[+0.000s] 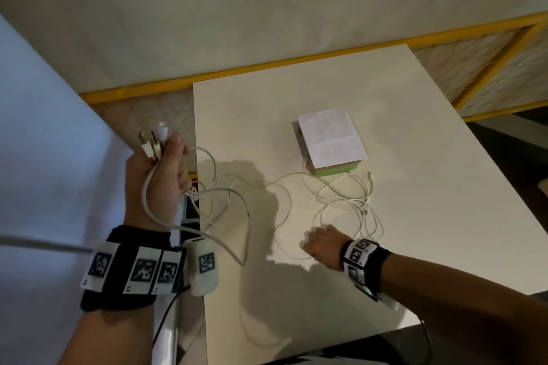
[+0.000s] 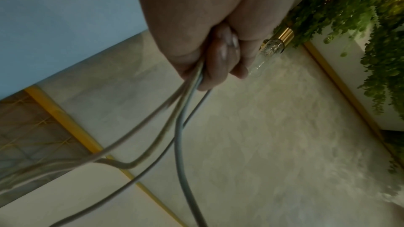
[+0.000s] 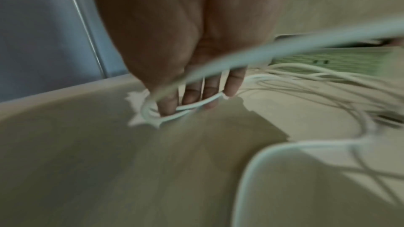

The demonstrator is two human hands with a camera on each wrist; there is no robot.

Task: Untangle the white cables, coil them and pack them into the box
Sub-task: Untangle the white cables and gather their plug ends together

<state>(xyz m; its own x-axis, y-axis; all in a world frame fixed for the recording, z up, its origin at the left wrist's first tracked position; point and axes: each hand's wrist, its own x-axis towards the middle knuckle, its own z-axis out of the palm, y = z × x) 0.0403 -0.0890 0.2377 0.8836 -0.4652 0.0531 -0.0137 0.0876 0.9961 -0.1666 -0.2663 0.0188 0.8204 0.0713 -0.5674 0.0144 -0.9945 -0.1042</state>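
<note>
Several white cables (image 1: 341,195) lie tangled on the white table (image 1: 400,115), in front of a box (image 1: 329,139) with a white lid and green base. My left hand (image 1: 173,154) is raised beyond the table's left edge and grips a bundle of cable ends; their plugs (image 1: 152,142) stick up out of the fist. In the left wrist view the fist (image 2: 218,61) is closed on the strands (image 2: 181,127) that hang down. My right hand (image 1: 311,238) is low on the table, its fingertips (image 3: 207,96) pinching a thin cable loop (image 3: 174,110). The box (image 3: 328,58) lies just beyond.
A yellow-framed panel (image 1: 267,68) runs behind the table. A pale blue surface (image 1: 44,157) fills the left side. Slack cable (image 1: 234,216) hangs over the table's left edge. A hanging plant (image 2: 360,23) and a bulb (image 2: 271,47) show in the left wrist view.
</note>
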